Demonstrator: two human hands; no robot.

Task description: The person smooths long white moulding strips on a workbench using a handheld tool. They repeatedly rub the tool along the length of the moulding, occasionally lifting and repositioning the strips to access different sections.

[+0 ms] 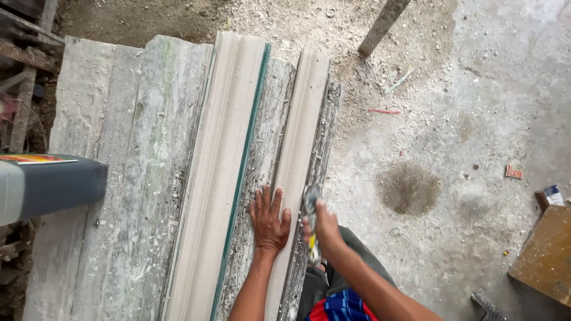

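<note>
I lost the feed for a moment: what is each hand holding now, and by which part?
The right hand grips a plaster-caked tool around its middle. The left hand holds nothing; it lies flat on the pale moulding strip.

The left hand (pixel 269 219) lies flat, palm down, fingers spread and pointing toward twelve o'clock; its forearm runs back toward six o'clock, bare and straight; the right hand (pixel 320 226) sits just beside it at three o'clock, closed in a fist with the knuckles up; its forearm slants away toward five o'clock, wrist slightly bent.
</note>
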